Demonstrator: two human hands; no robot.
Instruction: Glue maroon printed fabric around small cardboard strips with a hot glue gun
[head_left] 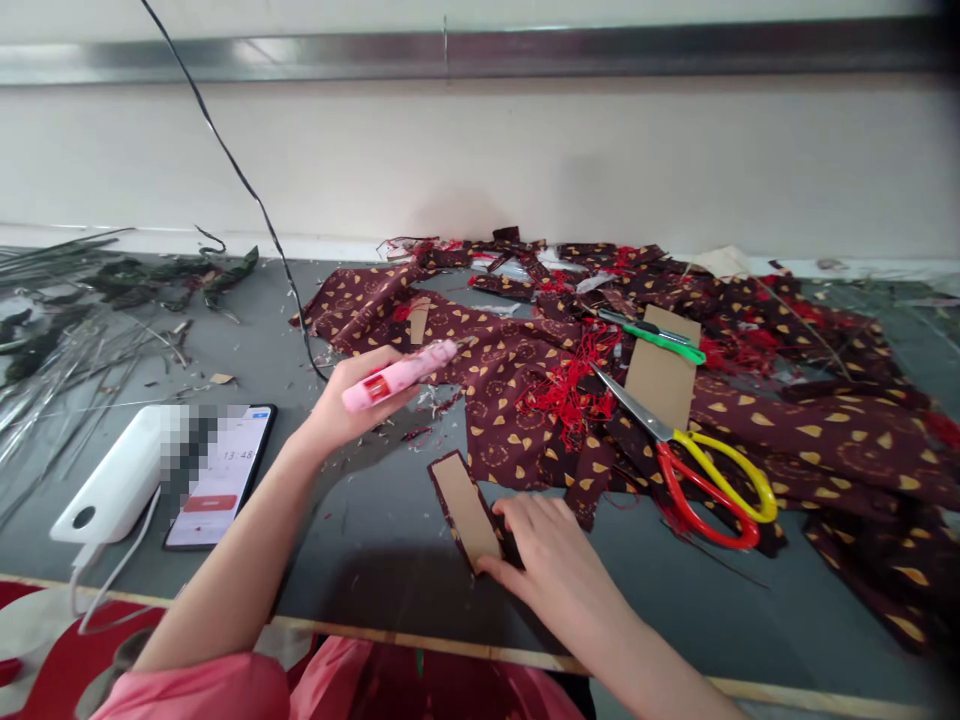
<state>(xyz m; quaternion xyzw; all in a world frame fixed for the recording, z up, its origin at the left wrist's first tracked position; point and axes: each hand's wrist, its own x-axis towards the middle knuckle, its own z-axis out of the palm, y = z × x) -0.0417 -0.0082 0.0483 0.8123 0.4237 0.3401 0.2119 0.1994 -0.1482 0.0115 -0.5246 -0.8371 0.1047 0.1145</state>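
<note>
My left hand (360, 395) is closed around a pink glue gun (401, 375), its nozzle pointing right above the patterned cloth. A small cardboard strip (466, 510), edged with dark maroon fabric, lies on the table in front of me. My right hand (547, 550) grips the strip's right side, the thumb at its near end and the fingers bent over the fabric edge. Beyond both hands spreads maroon cloth (517, 385) with yellow leaf shapes. Tangled red threads (574, 395) lie on it.
Scissors with red and yellow handles (712, 490) lie right, by a cardboard piece (660, 375) under green-handled scissors (664, 340). A phone (221, 480) and white power bank (120, 475) sit left, with wires (56, 410) behind. A black cord (240, 175) hangs down behind my left hand.
</note>
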